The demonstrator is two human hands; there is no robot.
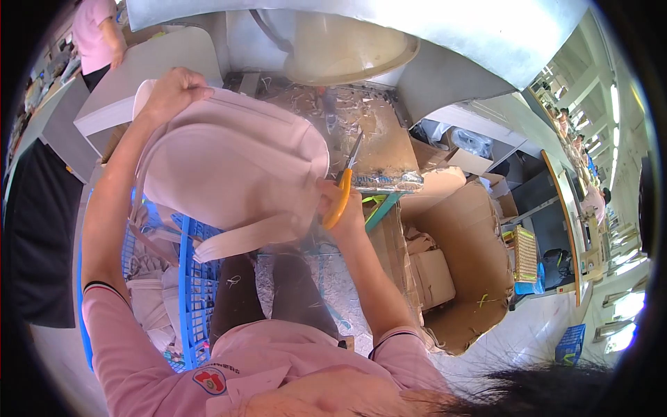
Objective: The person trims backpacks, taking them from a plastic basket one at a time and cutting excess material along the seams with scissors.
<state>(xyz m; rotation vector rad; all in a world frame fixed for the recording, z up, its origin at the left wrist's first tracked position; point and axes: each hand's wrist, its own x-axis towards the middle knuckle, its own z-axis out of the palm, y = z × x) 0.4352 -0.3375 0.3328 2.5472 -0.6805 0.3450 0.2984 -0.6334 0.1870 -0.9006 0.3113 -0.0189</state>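
Observation:
A pale pink bag (229,156) with a rounded, seamed edge is held up in front of me, tilted. My left hand (174,94) is closed on its upper left edge. A wide strap end (243,240) hangs from its lower side, and a thinner strap drops on the left. In my right hand (340,212) are orange-handled scissors (342,194), blades pointing up and away from the bag. The same hand is against the bag's right edge; whether its fingers also pinch the fabric is partly hidden.
A worn, tape-covered worktable (379,132) stands ahead, under a pale hood-like cover (354,55). Left of my legs is a blue basket (198,278) with fabric pieces. On the right, an open cardboard box (472,236) holds pink bags (432,278). Another person (97,35) stands at the far left.

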